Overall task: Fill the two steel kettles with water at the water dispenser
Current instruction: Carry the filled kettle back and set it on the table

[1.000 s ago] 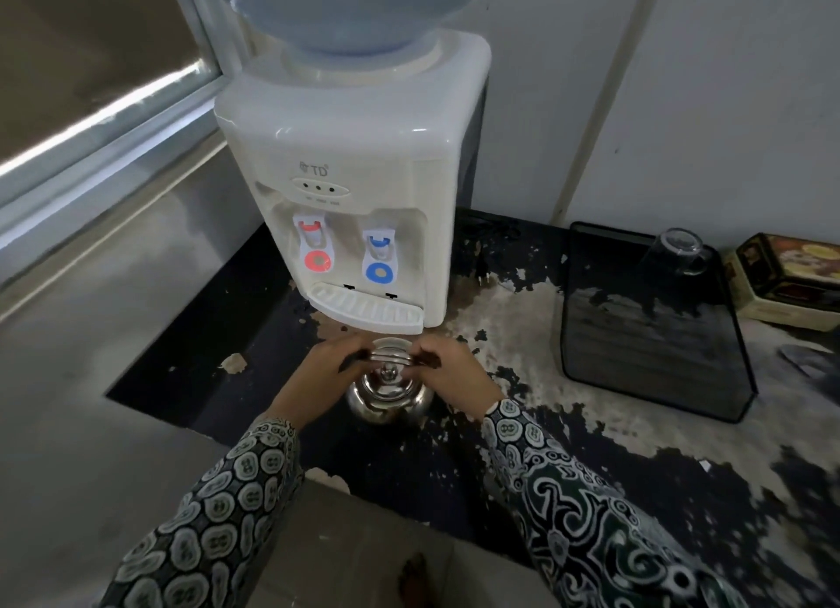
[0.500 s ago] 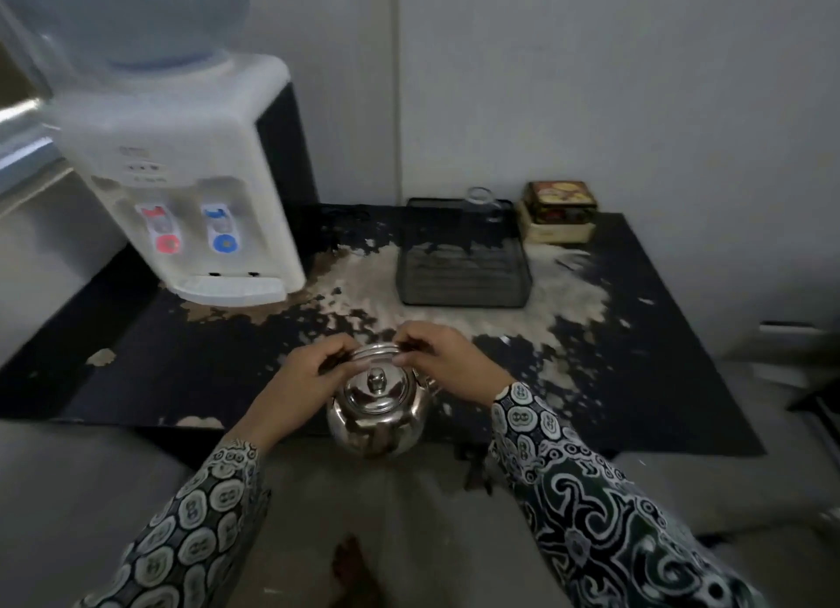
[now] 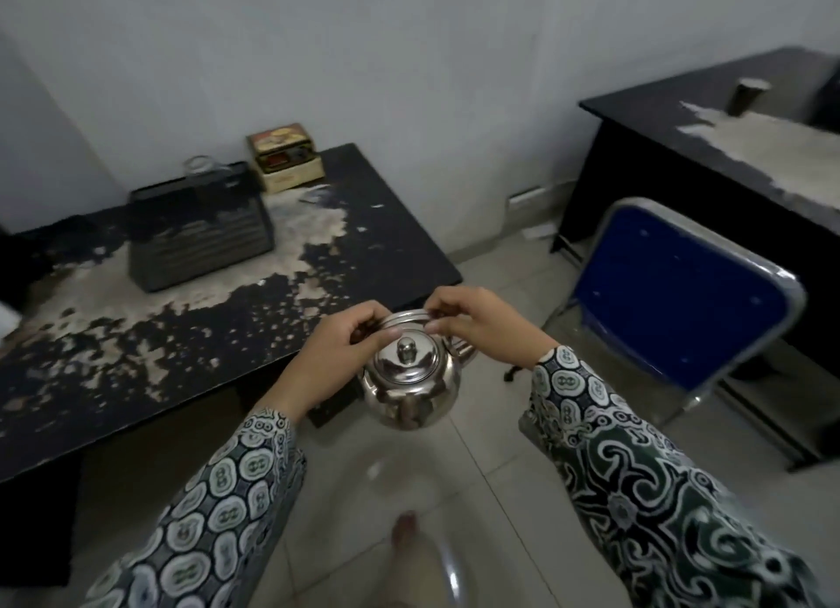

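Observation:
A round steel kettle (image 3: 409, 389) with its lid and knob on hangs in the air over the tiled floor, just off the right front corner of the black table (image 3: 386, 225). My left hand (image 3: 336, 357) and my right hand (image 3: 486, 330) both grip its wire handle from either side. The water dispenser is out of view. No second kettle is visible.
On the worn black table stand a dark rack (image 3: 200, 230) and a printed box (image 3: 286, 157). A blue folding chair (image 3: 672, 303) stands to the right, before a second black desk (image 3: 709, 144) that carries a cup (image 3: 745, 96). My foot (image 3: 404, 530) shows on the tiles below.
The view has swung right, away from the dispenser, which has left the frame. The kettle, held in both hands, has moved off the table and now hangs over the floor.

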Available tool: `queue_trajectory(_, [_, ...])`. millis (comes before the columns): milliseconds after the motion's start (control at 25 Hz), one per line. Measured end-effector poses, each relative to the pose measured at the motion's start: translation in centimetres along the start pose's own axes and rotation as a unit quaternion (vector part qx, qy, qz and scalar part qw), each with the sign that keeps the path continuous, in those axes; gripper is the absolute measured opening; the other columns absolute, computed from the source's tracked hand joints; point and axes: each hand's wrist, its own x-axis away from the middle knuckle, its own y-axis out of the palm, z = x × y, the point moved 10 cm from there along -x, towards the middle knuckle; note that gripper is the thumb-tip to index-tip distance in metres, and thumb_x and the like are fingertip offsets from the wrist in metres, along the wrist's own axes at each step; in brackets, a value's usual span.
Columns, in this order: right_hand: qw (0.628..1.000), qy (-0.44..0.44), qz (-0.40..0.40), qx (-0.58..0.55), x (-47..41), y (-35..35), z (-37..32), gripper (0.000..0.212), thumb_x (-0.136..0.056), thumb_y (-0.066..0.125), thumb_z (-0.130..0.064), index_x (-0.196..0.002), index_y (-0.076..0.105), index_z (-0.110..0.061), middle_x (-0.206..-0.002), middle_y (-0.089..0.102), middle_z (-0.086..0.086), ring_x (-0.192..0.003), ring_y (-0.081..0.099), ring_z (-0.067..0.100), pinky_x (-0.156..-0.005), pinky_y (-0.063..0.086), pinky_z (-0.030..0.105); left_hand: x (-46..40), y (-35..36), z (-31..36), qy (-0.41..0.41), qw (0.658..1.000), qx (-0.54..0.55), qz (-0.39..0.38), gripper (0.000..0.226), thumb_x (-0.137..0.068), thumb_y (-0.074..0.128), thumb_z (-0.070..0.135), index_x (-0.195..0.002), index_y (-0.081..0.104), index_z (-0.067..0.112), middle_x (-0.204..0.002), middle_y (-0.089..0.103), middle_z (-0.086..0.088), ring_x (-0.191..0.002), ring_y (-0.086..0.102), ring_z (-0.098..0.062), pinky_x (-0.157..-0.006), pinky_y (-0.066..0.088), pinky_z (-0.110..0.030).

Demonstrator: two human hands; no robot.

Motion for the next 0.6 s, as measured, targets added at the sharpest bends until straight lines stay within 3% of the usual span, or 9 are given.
queue_trajectory(200, [0.994,0.049,0.092,0.012,5.9,-8.3,5.3,0.009,-0.086,0.060,-0.009,-0.088,0.061,-0.001,-0.080,0.059,0.005,-0.077,0.056,0.022,-0.074,0.044,0.030,-6.1,8.4,5.1,0.046,0.997,0.018,-0.065,0.024,-0.082,0.059,0.040,-0.084,0.064,0.017,-0.078,0.066,-0.001,-0.070,0.059,-0.004,-0.067,0.047,-0.019])
queue_trajectory(360, [0.987,0.071,0.143,0.005,8.6,-14.8,8.7,0.014,-0.088,0.057,-0.013,-0.096,0.062,-0.003,-0.090,0.063,0.008,-0.084,0.059,0.019,-0.077,0.048,0.030,-11.4,13.9,8.6,0.064,0.993,0.024,-0.093,0.032,-0.083,0.057,0.042,-0.082,0.061,0.010,-0.081,0.063,-0.017,-0.069,0.057,-0.019,-0.068,0.048,-0.035])
queue_trajectory(600, [0.977,0.062,0.202,-0.015,10.0,-25.4,11.8,0.012,-0.086,0.059,-0.012,-0.095,0.063,-0.005,-0.090,0.063,0.005,-0.086,0.059,0.014,-0.080,0.048,0.029,-18.4,19.4,14.7,0.083,0.989,0.063,-0.104,0.029,-0.085,0.055,0.045,-0.078,0.059,0.018,-0.073,0.058,-0.010,-0.065,0.054,-0.012,-0.061,0.044,-0.018])
